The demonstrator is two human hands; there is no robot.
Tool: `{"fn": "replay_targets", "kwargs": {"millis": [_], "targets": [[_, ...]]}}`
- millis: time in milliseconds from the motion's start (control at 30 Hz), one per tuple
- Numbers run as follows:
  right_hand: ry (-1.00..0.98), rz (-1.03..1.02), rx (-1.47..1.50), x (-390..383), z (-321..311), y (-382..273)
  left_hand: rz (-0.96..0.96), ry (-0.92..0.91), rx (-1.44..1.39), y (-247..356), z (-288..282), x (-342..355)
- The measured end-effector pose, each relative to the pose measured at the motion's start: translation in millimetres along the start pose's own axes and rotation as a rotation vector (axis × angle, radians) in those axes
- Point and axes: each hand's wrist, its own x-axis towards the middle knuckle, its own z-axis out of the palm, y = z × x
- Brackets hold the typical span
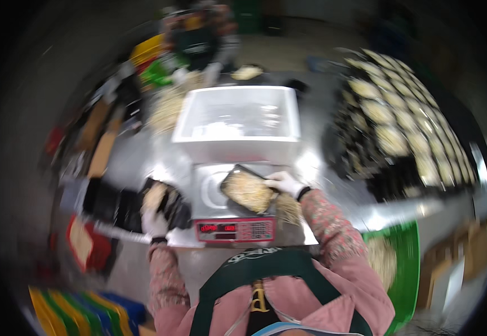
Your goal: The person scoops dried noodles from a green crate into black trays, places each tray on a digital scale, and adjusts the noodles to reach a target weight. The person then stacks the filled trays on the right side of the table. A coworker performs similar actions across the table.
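Note:
A black tray (247, 190) filled with pale, thin-stemmed mushrooms, which look like enoki, lies tilted on the metal plate of a weighing scale (234, 229) with a red display panel. At the tray's right rim, my white-gloved right hand (284, 183) grips its edge. Beneath that wrist rests a loose bunch of brownish stems (289, 209). To the left, my gloved left hand (154, 223) is closed on a small beige clump (155, 197), apparently mushrooms, above black empty trays (179, 213). Motion blurs its fingers.
A white foam box (235, 147) stands behind the scale. Rows of filled trays (392, 140) cover the right side. Across the table, a person in a dark apron (196, 47) works beside a mushroom heap (168, 109). A green crate (408, 280) sits at my right.

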Motion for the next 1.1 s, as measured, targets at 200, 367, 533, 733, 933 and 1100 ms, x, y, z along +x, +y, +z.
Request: {"fn": "replay_targets", "kwargs": {"millis": [200,367,533,733,933,1100], "targets": [[0.832,-0.056,0.554,-139.2,-13.8,86.8,0.148,0.155,0.032,7.8,-21.6,1.7],[1.594,-0.090,0.882,-221.9,-45.5,128.6,0.218,0.197,-0.176,91.0,-17.4,20.8],[1.846,-0.121,0.876,-208.7,-130.6,202.1,0.293,0.059,-0.386,194.8,8.3,39.6],[1.610,0.011,1.081,-193.1,-104.9,180.5,0.575,-0.183,-0.580,281.3,53.7,26.9],[1.311,0.121,0.762,-253.4,15.6,145.8,0.956,-0.619,-0.636,395.1,139.5,-36.7],[1.299,0.063,0.442,-338.8,72.3,73.2,1.207,-0.658,-0.379,428.3,263.5,-81.8]]}}
